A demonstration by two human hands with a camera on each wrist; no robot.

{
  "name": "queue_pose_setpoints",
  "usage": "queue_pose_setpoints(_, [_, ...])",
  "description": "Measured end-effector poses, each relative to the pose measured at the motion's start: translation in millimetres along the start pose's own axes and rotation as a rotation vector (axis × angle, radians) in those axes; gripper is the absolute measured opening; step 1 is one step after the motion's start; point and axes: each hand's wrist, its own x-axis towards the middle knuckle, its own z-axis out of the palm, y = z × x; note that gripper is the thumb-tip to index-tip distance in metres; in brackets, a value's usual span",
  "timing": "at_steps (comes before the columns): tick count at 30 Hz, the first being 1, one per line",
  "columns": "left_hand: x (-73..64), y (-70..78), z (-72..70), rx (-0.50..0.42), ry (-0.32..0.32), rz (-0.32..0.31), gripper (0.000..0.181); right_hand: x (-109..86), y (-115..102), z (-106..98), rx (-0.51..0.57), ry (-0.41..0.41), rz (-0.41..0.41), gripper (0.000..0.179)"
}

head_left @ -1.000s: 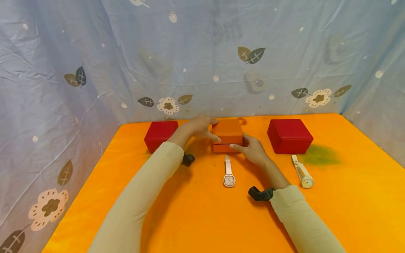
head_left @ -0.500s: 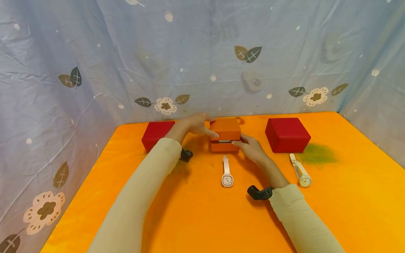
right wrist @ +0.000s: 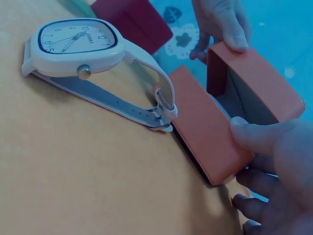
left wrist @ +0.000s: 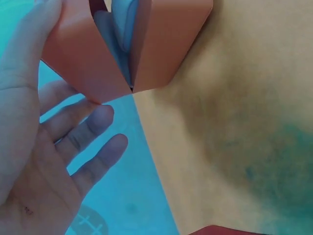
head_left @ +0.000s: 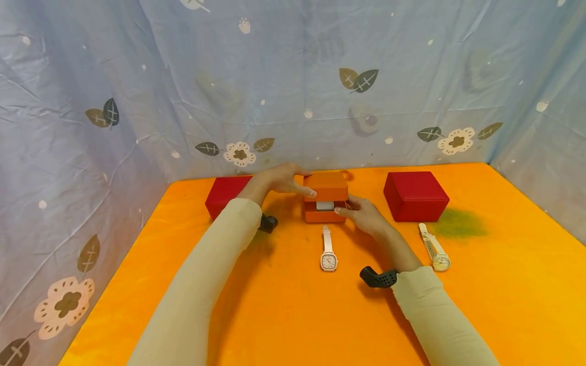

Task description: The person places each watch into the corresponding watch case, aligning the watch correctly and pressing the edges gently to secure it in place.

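An orange watch box (head_left: 326, 192) stands at the back middle of the table, its lid partly raised. A pale cushion (head_left: 325, 206) shows in the gap. My left hand (head_left: 285, 179) grips the lid at its left side, thumb on the front; in the left wrist view several fingers lie behind and below it. My right hand (head_left: 368, 217) holds the base at its right corner, with the thumb (right wrist: 254, 134) on the front wall. Just before the box lies a white-strapped watch (head_left: 328, 261) with a squarish dial, its strap buckled in the right wrist view.
One red box (head_left: 223, 192) stands behind my left forearm, partly hidden. Another red box (head_left: 416, 197) is at the right, with a second white-strapped watch (head_left: 441, 262), round-dialled, in front of it. A patterned curtain (head_left: 293, 91) hangs behind the orange tabletop (head_left: 293, 315).
The lid of the orange box has gone from nearly closed to partly raised, lifted by my left hand, and the pale cushion has come into view. My right hand stays at the base.
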Motion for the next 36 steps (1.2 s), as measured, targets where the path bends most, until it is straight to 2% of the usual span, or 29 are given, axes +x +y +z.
queue_pose_setpoints(7, [0.3,-3.3,1.7,-0.028,0.022,-0.010,0.079,-1.4,2.0,-2.1,-0.007,0.002,-0.015,0.062])
queue_pose_setpoints(11, [0.6,-5.7,3.0,-0.039,0.036,0.004,0.077,-2.4,0.8,-2.6,0.000,-0.011,-0.001,0.066])
queue_pose_setpoints(18, [1.0,-8.7,5.0,-0.133,0.020,0.033,0.073,-1.4,2.1,-3.3,0.024,-0.028,-0.006,0.069])
queue_pose_setpoints(28, [1.9,-10.7,8.0,-0.199,-0.002,0.017,0.071,-1.1,1.9,-2.8,0.035,-0.029,0.009,0.075])
queue_pose_setpoints(36, [5.1,-13.4,11.5,-0.299,0.026,0.023,0.062,-1.2,1.6,-3.7,0.033,-0.019,-0.012,0.074])
